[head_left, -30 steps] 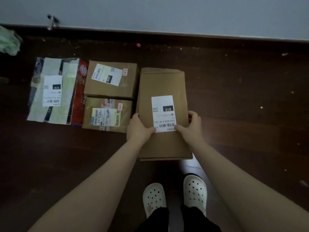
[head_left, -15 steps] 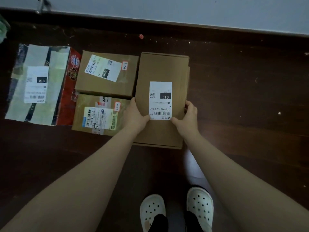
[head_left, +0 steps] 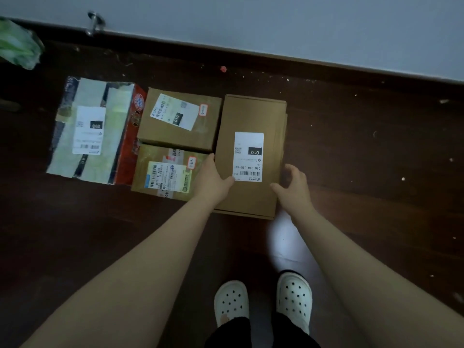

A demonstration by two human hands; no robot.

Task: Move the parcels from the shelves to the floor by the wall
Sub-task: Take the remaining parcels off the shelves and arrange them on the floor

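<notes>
While the person stands in white clogs (head_left: pixel 293 295) on the dark wooden floor (head_left: pixel 364 159), both bare forearms reach down and forward. The left hand (head_left: pixel 214 179) clasps the left edge of the long brown parcel (head_left: pixel 253 114): its thumb lies on the top face just beside the white label (head_left: pixel 248 156), and its fingers run along the side, in the gap next to the neighbouring box. The right hand (head_left: pixel 295 187) is at the parcel's right edge with fingers loosely spread and holding nothing; whether it touches the cardboard cannot be told.

The long brown parcel lies flat on the floor, its far end toward the wall (head_left: pixel 276 21). Hard against its left side sit two smaller cartons, the near carton (head_left: pixel 143 182) and the far carton (head_left: pixel 208 126), each with a printed label and a small orange-edged tag. Left of those lies a flat taped parcel (head_left: pixel 113 121) with a red edge. Beyond the row, a red scrap (head_left: pixel 223 69) and pale specks dot the floor near the dark skirting. A metal doorstop (head_left: pixel 94 22) stands at the wall's foot, and a crumpled green bag (head_left: pixel 17 46) fills the far left corner.
</notes>
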